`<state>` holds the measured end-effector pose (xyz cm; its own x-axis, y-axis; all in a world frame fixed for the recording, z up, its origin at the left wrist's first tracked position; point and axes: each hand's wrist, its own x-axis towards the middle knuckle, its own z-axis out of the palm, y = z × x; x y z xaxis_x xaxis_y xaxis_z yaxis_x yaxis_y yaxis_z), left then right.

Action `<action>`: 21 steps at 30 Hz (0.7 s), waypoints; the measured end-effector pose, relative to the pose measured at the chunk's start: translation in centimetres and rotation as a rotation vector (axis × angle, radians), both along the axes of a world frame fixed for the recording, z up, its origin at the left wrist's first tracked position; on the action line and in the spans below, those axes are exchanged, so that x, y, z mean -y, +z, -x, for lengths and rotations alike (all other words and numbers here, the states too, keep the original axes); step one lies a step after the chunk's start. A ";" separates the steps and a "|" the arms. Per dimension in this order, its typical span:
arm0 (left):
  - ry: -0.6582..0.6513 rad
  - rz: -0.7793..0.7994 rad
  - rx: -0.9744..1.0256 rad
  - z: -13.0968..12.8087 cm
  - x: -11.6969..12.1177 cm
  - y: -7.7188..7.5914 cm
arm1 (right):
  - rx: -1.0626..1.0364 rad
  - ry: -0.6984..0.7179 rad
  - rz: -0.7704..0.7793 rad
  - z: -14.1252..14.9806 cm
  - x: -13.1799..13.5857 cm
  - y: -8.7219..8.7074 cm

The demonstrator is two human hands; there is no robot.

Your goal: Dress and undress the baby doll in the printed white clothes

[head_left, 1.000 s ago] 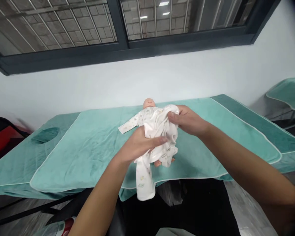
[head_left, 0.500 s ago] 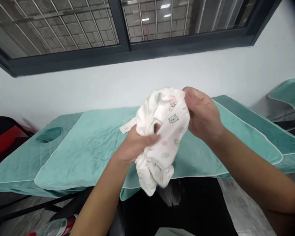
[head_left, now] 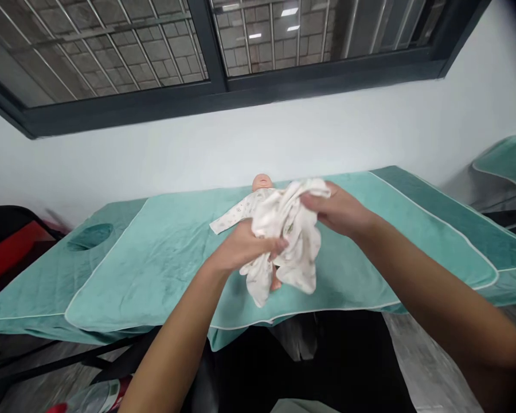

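White baby pants (head_left: 298, 235) with a small cartoon print are bunched between my two hands, their legs hanging down. My left hand (head_left: 244, 246) is closed on the lower left of the cloth, thumb on top. At the upper right, my right hand (head_left: 337, 207) pinches the edge of the fabric. Behind and beneath the pants a baby doll (head_left: 262, 182) lies on its back, its head toward the wall. It wears a white printed long-sleeved top (head_left: 236, 213), one sleeve spread to the left. The cloth hides most of the doll's body; a bit of its leg shows below.
A teal padded bed cover (head_left: 155, 264) with white piping lies under the doll, with a face hole (head_left: 90, 236) at its left. A white wall and a dark-framed barred window (head_left: 223, 92) stand behind. A plastic bottle (head_left: 98, 396) is low at left.
Both hands have lowered slightly and the pants have crumpled and turned between them. The doll's head, top and part of a leg, hidden before, now show.
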<state>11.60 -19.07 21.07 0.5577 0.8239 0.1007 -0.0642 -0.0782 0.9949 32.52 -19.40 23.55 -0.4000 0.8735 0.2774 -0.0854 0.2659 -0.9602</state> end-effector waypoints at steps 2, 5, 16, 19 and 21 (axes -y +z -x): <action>-0.072 0.043 -0.017 -0.1 0.1 -0.3 | -0.112 -0.078 0.067 -0.1 0.0 -0.3; 0.041 0.100 0.215 -0.4 -0.5 -0.6 | -0.154 -0.111 0.114 0.3 0.3 -1.4; 0.103 -0.020 -0.006 -1.3 1.0 -1.9 | -0.028 -0.475 -0.087 3.3 1.6 -3.1; 0.112 0.042 0.027 -1.6 1.3 -1.9 | -0.010 -0.463 -0.094 2.7 1.1 -3.1; 0.128 0.117 0.151 -1.5 0.9 -1.7 | -0.012 -0.406 -0.080 1.7 1.0 -3.0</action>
<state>13.12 -19.98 19.35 0.4334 0.8981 0.0741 -0.2096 0.0205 0.9776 30.79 -20.40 20.56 -0.0235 0.9352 0.3534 0.0303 0.3540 -0.9348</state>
